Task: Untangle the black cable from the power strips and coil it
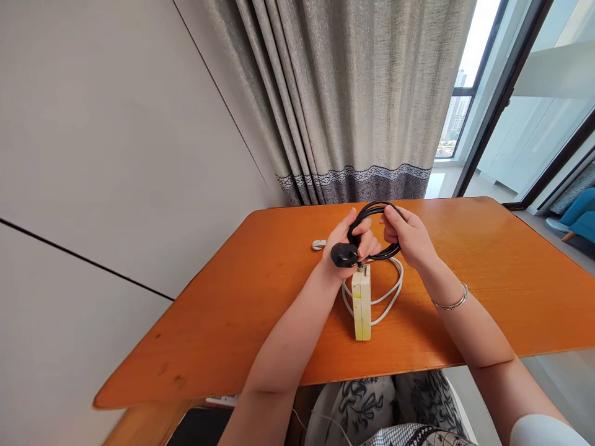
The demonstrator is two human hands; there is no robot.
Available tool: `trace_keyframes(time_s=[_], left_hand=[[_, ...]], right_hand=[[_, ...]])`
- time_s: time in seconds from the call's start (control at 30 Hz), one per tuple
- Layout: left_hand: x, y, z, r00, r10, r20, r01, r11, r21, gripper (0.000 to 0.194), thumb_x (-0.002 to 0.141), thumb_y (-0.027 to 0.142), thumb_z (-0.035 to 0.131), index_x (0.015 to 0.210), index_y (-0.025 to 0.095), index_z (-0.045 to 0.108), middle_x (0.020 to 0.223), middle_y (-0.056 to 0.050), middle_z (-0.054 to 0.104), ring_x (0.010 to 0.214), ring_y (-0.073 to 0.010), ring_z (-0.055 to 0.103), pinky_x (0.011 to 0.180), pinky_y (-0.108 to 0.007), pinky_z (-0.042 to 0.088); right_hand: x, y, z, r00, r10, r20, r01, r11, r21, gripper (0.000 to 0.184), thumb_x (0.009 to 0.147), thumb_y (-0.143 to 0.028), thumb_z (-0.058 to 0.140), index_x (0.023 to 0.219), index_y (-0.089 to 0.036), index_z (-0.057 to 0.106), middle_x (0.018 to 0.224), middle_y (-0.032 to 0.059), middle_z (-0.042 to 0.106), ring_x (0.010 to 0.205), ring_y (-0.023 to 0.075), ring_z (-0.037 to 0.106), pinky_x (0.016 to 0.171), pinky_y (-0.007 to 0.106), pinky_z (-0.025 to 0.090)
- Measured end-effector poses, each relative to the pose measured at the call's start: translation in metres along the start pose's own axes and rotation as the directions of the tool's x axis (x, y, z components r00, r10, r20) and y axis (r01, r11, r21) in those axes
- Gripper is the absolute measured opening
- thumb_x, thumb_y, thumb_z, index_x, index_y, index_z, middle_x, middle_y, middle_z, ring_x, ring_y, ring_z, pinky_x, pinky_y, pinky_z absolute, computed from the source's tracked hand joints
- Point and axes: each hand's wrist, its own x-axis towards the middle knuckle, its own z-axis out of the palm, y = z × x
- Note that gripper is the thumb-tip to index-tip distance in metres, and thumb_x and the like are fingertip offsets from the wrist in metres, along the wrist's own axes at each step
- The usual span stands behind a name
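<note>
A coiled black cable (374, 253) is held above the table between my two hands. My left hand (341, 238) is closed around the left side of the loops, and a thick black plug (344, 254) rests against its palm side by the wrist. My right hand (409, 234) pinches the upper right of the coil between thumb and fingers. Just below is a yellowed white box, perhaps a power strip (361, 306), seen narrow side on; whether the black cable joins it I cannot tell. Loops of white cable (395, 291) lie around it, and a white plug (318, 244) lies left of my left hand.
The orange-brown wooden table (223, 310) has rounded corners and meets a pale wall (93, 155) on the left. A grey curtain (362, 93) hangs behind it. A glass door with a dark frame (504, 102) and a blue seat (581, 214) are to the right.
</note>
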Motion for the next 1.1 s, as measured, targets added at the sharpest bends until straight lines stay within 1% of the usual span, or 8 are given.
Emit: trace_keyframes(time_s=[0.23,0.37,0.5,0.7,0.83,0.93,1.0,1.1], left_hand=[[0.003,0.001,-0.004,0.999,0.004,-0.045,-0.004,1.000,0.017,0.064,0.104,0.048,0.014,0.055,0.018,0.040,0.034,0.002,0.038,0.029,-0.0085,0.035,0.044,-0.022,0.035],[0.010,-0.004,-0.006,0.982,0.045,-0.184,-0.040,0.999,0.030,0.051,0.103,0.046,0.031,0.079,0.016,0.063,0.052,-0.001,0.061,0.037,-0.0101,0.051,0.042,-0.021,0.038],[0.016,-0.014,-0.003,0.954,0.167,-0.247,-0.151,0.985,0.085,0.033,0.097,0.043,0.049,0.104,0.017,0.068,0.077,-0.006,0.074,0.060,-0.0167,0.069,0.057,-0.026,0.054],[0.021,-0.016,-0.018,0.961,0.262,-0.087,-0.239,0.947,0.216,0.053,0.073,0.033,0.079,0.123,0.021,0.065,0.102,-0.012,0.077,0.093,-0.0273,0.075,0.079,-0.036,0.059],[0.016,-0.005,-0.040,0.982,0.129,0.137,-0.173,0.908,0.382,0.073,0.062,0.018,0.088,0.130,0.026,0.061,0.116,-0.014,0.074,0.106,-0.0306,0.072,0.088,-0.039,0.056],[0.011,0.002,-0.050,0.965,-0.005,0.262,-0.127,0.865,0.486,0.075,0.061,0.014,0.088,0.129,0.028,0.060,0.124,-0.013,0.071,0.102,-0.0280,0.072,0.089,-0.040,0.055],[0.011,0.001,-0.051,0.962,0.008,0.273,-0.151,0.849,0.506,0.072,0.059,0.019,0.091,0.124,0.026,0.062,0.123,-0.014,0.071,0.100,-0.0269,0.072,0.082,-0.037,0.056],[0.016,-0.007,-0.045,0.968,0.201,0.151,-0.249,0.851,0.463,0.058,0.060,0.036,0.091,0.110,0.022,0.065,0.110,-0.012,0.074,0.098,-0.0255,0.070,0.069,-0.028,0.054]], right_hand=[[0.000,0.002,0.003,1.000,0.000,-0.010,0.000,0.998,0.066,0.066,0.072,-0.073,0.070,0.059,-0.023,0.029,0.051,-0.0105,0.021,0.047,0.0056,0.016,0.042,0.023,0.017],[0.001,0.002,0.004,0.994,-0.024,-0.102,0.034,0.995,0.099,0.066,0.072,-0.073,0.070,0.058,-0.023,0.028,0.051,-0.0104,0.019,0.047,0.0062,0.014,0.042,0.023,0.018],[0.004,0.001,0.000,0.984,-0.032,-0.173,0.047,0.995,0.085,0.067,0.074,-0.076,0.065,0.059,-0.024,0.025,0.051,-0.0102,0.017,0.046,0.0071,0.015,0.041,0.024,0.020],[0.007,0.004,-0.004,0.977,-0.027,-0.213,0.050,0.993,0.104,0.066,0.076,-0.077,0.062,0.060,-0.025,0.025,0.051,-0.0105,0.016,0.046,0.0074,0.014,0.040,0.024,0.020],[0.010,0.008,-0.007,0.975,-0.061,-0.216,0.087,0.989,0.116,0.066,0.078,-0.076,0.062,0.060,-0.024,0.026,0.052,-0.0103,0.017,0.045,0.0070,0.015,0.040,0.024,0.020],[0.011,0.009,-0.010,0.966,-0.104,-0.237,0.132,0.986,0.103,0.066,0.078,-0.075,0.063,0.060,-0.023,0.027,0.052,-0.0099,0.019,0.046,0.0069,0.017,0.041,0.024,0.021],[0.012,0.009,-0.010,0.960,-0.121,-0.252,0.142,0.988,0.067,0.065,0.077,-0.076,0.063,0.060,-0.024,0.027,0.053,-0.0096,0.019,0.046,0.0072,0.017,0.042,0.025,0.022],[0.011,0.010,-0.008,0.960,-0.132,-0.248,0.142,0.990,0.023,0.065,0.075,-0.075,0.066,0.059,-0.024,0.029,0.053,-0.0092,0.021,0.048,0.0074,0.017,0.043,0.025,0.021]])
